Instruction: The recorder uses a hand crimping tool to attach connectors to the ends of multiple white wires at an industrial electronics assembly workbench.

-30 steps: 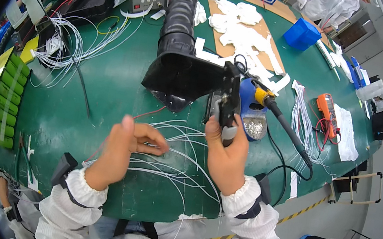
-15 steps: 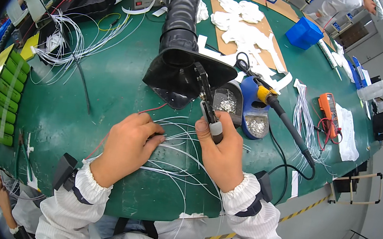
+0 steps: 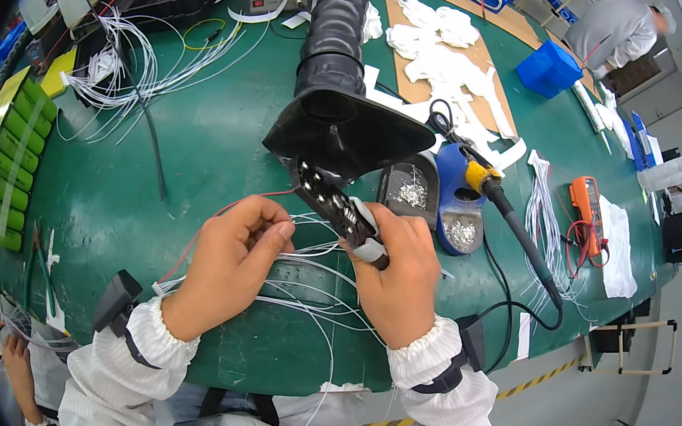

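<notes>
My right hand (image 3: pixel 400 279) grips a wire stripper (image 3: pixel 329 201) with a dark perforated head and grey handles. Its head points up and left, toward the black hood. To the left, my left hand (image 3: pixel 223 266) has its thumb and fingers pinched together around the end of a white wire, mostly hidden by the fingers. A bundle of thin white wires (image 3: pixel 316 293) runs across the green table beneath and between both hands. One red wire (image 3: pixel 203 232) passes behind my left hand, from a small white connector up toward the hood.
Ahead stands a black fume hose (image 3: pixel 335 31) with a wide hood (image 3: pixel 349 126). Right of it are a solder tray (image 3: pixel 409 190), a blue stand with a soldering iron (image 3: pixel 520 226) and an orange multimeter (image 3: pixel 588 215). Green battery cells (image 3: pixel 14 155) stand left. Another person (image 3: pixel 615 33) bends at far right.
The wire stripper has swung down to the left, its head closer to my left hand. My left hand's fingers have lifted and turned upward. The person at the far right shows more fully.
</notes>
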A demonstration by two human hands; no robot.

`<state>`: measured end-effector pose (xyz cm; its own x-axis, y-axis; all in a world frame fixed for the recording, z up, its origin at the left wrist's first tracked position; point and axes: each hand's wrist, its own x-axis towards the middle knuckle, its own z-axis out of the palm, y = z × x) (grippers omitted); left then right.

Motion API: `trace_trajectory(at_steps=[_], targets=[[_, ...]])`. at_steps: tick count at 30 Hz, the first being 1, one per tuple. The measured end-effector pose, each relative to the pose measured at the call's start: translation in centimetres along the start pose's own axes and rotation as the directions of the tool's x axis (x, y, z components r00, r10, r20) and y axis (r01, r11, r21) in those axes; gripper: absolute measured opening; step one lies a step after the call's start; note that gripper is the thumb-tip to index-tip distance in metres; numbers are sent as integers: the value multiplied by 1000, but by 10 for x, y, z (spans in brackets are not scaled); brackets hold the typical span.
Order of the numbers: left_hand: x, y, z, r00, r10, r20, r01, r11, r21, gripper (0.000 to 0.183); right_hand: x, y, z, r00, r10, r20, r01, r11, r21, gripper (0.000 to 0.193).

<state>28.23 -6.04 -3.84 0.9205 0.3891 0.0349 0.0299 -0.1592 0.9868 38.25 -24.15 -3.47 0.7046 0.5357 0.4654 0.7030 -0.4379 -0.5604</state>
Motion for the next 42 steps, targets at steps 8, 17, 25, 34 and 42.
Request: trace_trajectory(at_steps=[8, 17, 25, 34, 42], targets=[[-11, -1, -9, 993, 0, 118, 15, 992, -127, 12, -2, -5, 1, 996, 82, 41, -86, 990, 109, 57], [-15, 2, -16, 982, -22, 188, 101, 900, -424, 13, -4, -12, 5, 985, -151, 85, 158, 984, -77, 83], [-18, -3, -11, 995, -30, 94, 72, 878, -473, 20, -3, -17, 3, 975, -195, 103, 208, 970, -127, 87], [-17, -3, -11, 995, -8, 99, 49, 907, -418, 22, -4, -15, 5, 973, -204, 111, 217, 969, -116, 83], [-18, -3, -14, 994, -18, 110, 63, 906, -419, 22, -4, -17, 6, 972, -207, 112, 219, 970, -107, 83]])
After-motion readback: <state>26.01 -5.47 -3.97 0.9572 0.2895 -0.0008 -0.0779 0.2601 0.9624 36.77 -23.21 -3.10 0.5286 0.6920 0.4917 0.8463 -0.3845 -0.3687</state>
